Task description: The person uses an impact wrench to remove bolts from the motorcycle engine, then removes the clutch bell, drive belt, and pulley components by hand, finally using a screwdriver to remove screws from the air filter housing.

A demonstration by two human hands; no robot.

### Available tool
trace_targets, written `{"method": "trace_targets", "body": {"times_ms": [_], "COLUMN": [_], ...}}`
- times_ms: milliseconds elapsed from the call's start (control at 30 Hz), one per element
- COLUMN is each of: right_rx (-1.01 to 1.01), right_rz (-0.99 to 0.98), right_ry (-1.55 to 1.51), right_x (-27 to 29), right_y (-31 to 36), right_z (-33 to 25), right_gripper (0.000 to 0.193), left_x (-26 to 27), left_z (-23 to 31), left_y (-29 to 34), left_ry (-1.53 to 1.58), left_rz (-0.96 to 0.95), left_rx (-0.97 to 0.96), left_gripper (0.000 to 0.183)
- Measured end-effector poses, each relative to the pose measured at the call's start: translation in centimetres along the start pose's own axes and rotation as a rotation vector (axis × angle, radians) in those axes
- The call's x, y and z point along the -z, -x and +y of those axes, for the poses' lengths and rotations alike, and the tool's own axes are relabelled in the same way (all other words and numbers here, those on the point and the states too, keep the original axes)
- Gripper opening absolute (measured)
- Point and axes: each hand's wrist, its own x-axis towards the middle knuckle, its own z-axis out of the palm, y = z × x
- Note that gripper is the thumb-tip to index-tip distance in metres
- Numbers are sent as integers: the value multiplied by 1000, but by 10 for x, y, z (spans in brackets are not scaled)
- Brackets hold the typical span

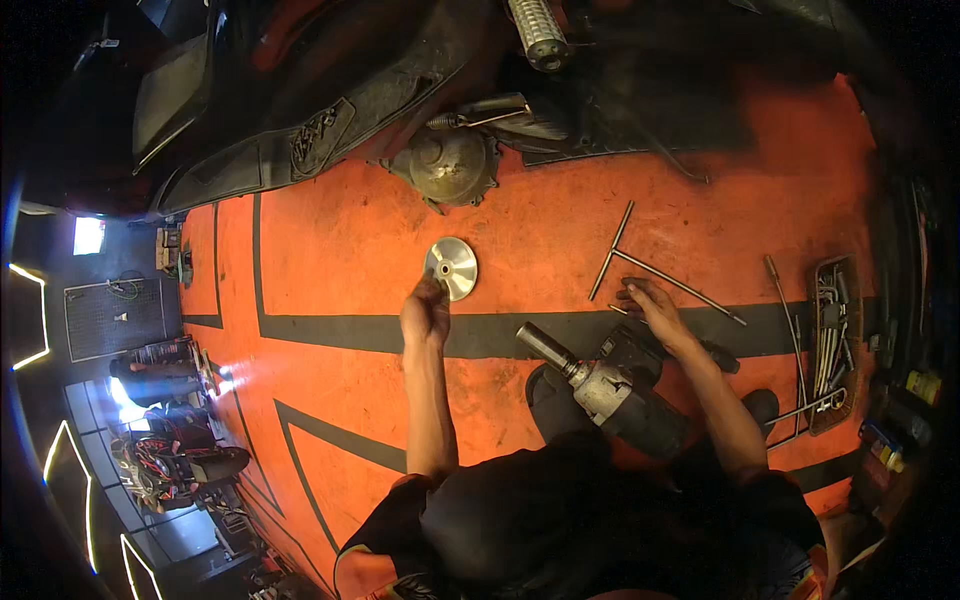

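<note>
My left hand (429, 312) grips the lower left edge of a shiny round metal pulley half (459, 265) with a hole at its centre, held up over the orange floor. To the right, my right hand (654, 311) has its fingers curled, with a small pale piece at the tips that is too small to name. Just beyond that hand lies a T-handle wrench (668, 275). Between my forearms rests an impact wrench (606, 390) with a long socket (545, 347) pointing away to the left.
A dark scooter (400, 95) stands along the far side, with a round metal engine cover (445, 170) beside it. Several small bolts (318, 137) lie on its footboard. At the right is a tool tray (833, 340); a motorcycle (170, 455) stands far left.
</note>
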Motion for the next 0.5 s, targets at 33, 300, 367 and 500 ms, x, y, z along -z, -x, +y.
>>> {"method": "trace_targets", "body": {"times_ms": [33, 300, 367, 500], "right_rx": [-26, -7, 7, 5], "right_rz": [8, 8, 26, 32], "right_ry": [-12, -68, -65, -56], "right_x": [1, 1, 0, -1], "right_y": [0, 3, 5, 9], "right_z": [0, -5, -7, -7], "right_gripper": [46, 46, 48, 48], "left_x": [-21, -216, -244, -262], "left_z": [14, 117, 118, 96], "left_y": [-3, -58, -77, -102], "left_ry": [-154, -662, -606, -1061], "left_rz": [-85, -191, -184, -83], "left_rx": [-151, -1030, -1024, -1221], "left_gripper": [52, 46, 43, 26]}}
